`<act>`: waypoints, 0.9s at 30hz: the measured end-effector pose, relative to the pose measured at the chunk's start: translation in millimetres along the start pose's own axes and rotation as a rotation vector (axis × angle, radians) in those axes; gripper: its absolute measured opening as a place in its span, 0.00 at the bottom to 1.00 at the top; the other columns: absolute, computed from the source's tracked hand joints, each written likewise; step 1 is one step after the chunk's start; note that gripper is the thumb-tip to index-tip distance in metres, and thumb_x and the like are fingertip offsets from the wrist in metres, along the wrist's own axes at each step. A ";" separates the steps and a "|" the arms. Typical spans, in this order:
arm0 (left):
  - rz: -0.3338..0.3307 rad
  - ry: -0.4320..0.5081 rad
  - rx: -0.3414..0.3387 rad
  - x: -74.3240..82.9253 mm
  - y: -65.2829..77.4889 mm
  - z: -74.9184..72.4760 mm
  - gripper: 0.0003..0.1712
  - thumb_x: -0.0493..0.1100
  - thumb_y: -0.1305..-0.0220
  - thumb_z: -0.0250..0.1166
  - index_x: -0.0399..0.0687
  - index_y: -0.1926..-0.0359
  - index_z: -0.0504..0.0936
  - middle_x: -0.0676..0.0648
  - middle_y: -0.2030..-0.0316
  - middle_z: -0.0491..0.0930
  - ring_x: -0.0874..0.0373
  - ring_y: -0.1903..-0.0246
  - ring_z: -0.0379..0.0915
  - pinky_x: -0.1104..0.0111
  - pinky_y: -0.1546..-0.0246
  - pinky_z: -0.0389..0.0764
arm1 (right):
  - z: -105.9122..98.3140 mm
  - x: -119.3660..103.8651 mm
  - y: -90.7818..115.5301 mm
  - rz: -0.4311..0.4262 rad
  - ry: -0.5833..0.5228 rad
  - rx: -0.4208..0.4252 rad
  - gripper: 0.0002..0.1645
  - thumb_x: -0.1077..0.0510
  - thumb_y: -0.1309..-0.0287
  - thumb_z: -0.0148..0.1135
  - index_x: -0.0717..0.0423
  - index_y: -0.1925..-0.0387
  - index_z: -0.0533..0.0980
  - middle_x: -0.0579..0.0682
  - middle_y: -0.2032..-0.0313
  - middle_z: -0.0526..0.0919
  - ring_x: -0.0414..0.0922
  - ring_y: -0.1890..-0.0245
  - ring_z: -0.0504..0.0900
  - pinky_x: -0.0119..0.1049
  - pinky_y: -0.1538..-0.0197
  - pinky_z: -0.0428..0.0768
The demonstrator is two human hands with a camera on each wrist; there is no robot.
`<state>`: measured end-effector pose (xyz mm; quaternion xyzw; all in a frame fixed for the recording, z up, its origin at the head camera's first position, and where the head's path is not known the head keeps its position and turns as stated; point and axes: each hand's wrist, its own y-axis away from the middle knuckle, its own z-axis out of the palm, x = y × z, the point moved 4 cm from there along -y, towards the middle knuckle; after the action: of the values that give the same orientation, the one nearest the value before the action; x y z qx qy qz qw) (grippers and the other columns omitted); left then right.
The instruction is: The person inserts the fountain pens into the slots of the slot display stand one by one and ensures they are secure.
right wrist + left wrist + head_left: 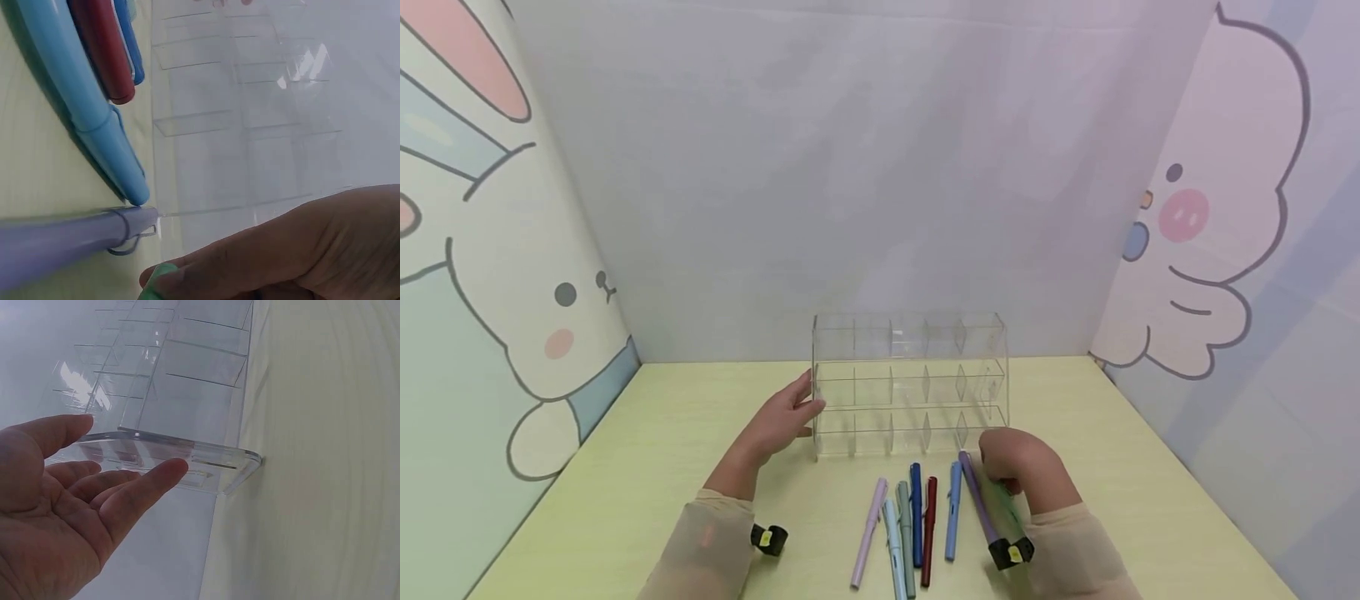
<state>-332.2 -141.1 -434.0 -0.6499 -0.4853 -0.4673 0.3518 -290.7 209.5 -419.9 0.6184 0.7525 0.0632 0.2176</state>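
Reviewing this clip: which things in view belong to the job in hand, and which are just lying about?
Job in hand:
green pen, held in the right hand;
clear rack, left hand at its side;
probably lilac pen, pale blue pen, grey-green pen, dark blue pen, dark red pen, mid-blue pen, purple pen.

Just surroundings:
yellow table;
grey backdrop;
rabbit print.

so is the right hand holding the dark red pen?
No, the right hand pinches the green pen; the dark red pen lies apart.
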 end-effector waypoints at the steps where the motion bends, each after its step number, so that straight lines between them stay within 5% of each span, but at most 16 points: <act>1: -0.002 -0.001 0.000 0.0 0.0 0.3 0.41 0.58 0.29 0.57 0.67 0.22 0.47 0.46 0.24 0.52 0.46 0.29 0.58 0.53 0.47 0.81 | -3.0 1.4 1.4 -0.016 -0.023 0.008 0.13 0.76 0.46 0.56 0.60 0.80 0.75 0.49 0.86 0.72 0.40 0.87 0.65 0.30 0.81 0.63; 6: -0.009 -0.007 0.002 -0.1 -0.7 0.7 0.42 0.58 0.29 0.57 0.66 0.22 0.47 0.46 0.24 0.52 0.46 0.29 0.59 0.54 0.47 0.81 | -23.8 7.7 12.9 -0.079 -0.185 0.073 0.07 0.71 0.45 0.58 0.59 0.68 0.76 0.49 0.78 0.75 0.43 0.81 0.71 0.34 0.76 0.70; 16: -0.021 -0.006 0.011 0.5 1.2 -0.5 0.41 0.57 0.28 0.57 0.68 0.22 0.46 0.47 0.24 0.52 0.46 0.29 0.59 0.54 0.47 0.81 | -51.3 12.6 19.3 -0.193 -0.385 0.149 0.12 0.61 0.36 0.63 0.56 0.53 0.74 0.50 0.66 0.82 0.45 0.69 0.83 0.42 0.64 0.85; 27: -0.022 -0.012 0.017 5.7 4.1 0.1 0.40 0.52 0.26 0.56 0.65 0.22 0.46 0.45 0.24 0.51 0.45 0.29 0.59 0.55 0.47 0.82 | -71.7 8.2 22.0 -0.388 -0.565 0.522 0.18 0.51 0.34 0.62 0.53 0.46 0.73 0.51 0.64 0.85 0.46 0.66 0.87 0.38 0.63 0.87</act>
<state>-327.7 -140.4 -428.6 -0.6445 -0.4983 -0.4631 0.3491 -301.0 234.8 -349.6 0.4928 0.7565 -0.3432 0.2590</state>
